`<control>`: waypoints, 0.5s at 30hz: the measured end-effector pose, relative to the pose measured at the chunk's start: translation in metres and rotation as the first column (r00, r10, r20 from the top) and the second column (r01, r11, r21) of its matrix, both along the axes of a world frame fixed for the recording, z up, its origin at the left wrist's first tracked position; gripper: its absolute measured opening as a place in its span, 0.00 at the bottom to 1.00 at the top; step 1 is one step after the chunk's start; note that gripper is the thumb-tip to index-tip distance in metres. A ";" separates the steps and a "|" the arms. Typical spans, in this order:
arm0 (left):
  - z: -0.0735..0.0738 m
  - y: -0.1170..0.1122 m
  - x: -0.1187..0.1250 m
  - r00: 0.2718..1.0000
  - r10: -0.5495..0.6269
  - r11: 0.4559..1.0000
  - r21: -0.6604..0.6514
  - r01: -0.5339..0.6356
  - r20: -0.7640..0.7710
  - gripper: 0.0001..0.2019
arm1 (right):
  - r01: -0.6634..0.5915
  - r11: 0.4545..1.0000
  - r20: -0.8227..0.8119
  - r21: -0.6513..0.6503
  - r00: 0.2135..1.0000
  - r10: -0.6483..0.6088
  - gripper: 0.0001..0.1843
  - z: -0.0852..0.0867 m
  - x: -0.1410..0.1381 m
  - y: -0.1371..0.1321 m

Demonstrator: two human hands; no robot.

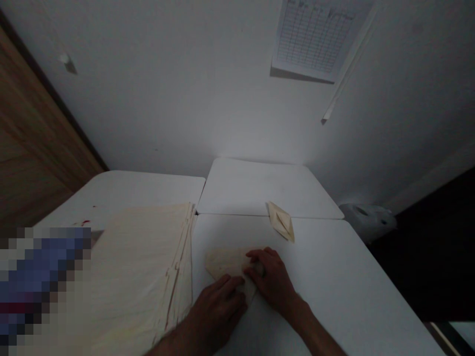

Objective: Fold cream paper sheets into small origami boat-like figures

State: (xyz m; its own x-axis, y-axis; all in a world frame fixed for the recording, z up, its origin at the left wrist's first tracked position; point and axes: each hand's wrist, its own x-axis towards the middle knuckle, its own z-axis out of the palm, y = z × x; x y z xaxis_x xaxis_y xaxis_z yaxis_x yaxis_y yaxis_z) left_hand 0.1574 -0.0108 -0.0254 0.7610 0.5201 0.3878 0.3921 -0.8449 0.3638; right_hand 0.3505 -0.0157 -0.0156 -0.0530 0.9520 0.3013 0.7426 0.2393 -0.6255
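Note:
A thin cream sheet point(226, 259), partly folded and narrowing to a point toward me, lies on the white table between my hands. It could be cloth or dough; I cannot tell which. My left hand point(218, 309) presses on its near left side, fingers held together and curled. From the right, my right hand point(272, 277) curves its thumb and fingers round the sheet's right part and grips it. Beyond that hand sits a small folded cream piece point(282, 222), diamond-like in outline, with creases across its top. My fingers hide part of the sheet.
A tall-looking stack of cream sheets point(137, 267) with uneven edges covers the table at left. A blurred-out blue patch point(44, 272) borders it. Panel seams cross the white table point(334, 287). A wall stands behind, with a printed chart point(315, 39). A whitish plastic item point(367, 220) is beyond the right edge.

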 end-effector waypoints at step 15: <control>0.009 -0.002 0.001 0.999 -0.007 1.000 0.009 0.007 -0.040 0.07 | 0.029 0.999 -0.008 0.026 1.000 -0.029 0.17 -0.003 -0.002 -0.002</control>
State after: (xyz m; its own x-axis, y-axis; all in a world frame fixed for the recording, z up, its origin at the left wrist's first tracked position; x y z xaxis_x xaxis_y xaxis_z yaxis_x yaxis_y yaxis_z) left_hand 0.1582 -0.0128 -0.0159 0.7795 0.5116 0.3614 0.4006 -0.8508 0.3401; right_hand 0.3481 -0.0176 -0.0189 -0.0228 0.9451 0.3261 0.7446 0.2337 -0.6253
